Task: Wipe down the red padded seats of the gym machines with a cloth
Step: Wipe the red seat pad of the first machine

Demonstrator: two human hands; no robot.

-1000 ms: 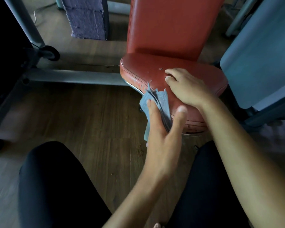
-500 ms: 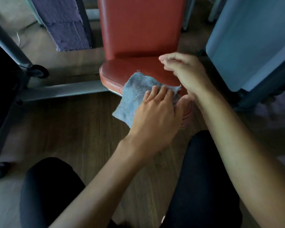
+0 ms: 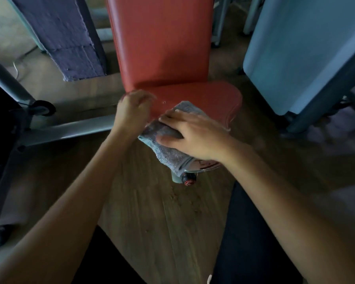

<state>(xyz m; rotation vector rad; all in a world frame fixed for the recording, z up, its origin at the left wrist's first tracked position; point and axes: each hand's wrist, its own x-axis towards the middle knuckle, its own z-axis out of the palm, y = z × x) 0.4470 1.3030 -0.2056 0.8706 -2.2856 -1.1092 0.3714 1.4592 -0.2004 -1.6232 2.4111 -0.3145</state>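
Here, grey cloth [image 3: 166, 148] pressed flat under right hand [image 3: 195, 136] on red seat [image 3: 209, 97], left hand [image 3: 131, 111] loosely curled at nine o'clock, gripping nothing

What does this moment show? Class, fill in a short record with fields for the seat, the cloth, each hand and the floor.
seat: red padded seat with upright red backrest
cloth: grey-blue cloth lying on the seat's front, one end hanging over the edge
right hand: right hand pressed flat on the cloth
left hand: left hand at the seat's left edge, off the cloth, blurred
floor: wood-look floor
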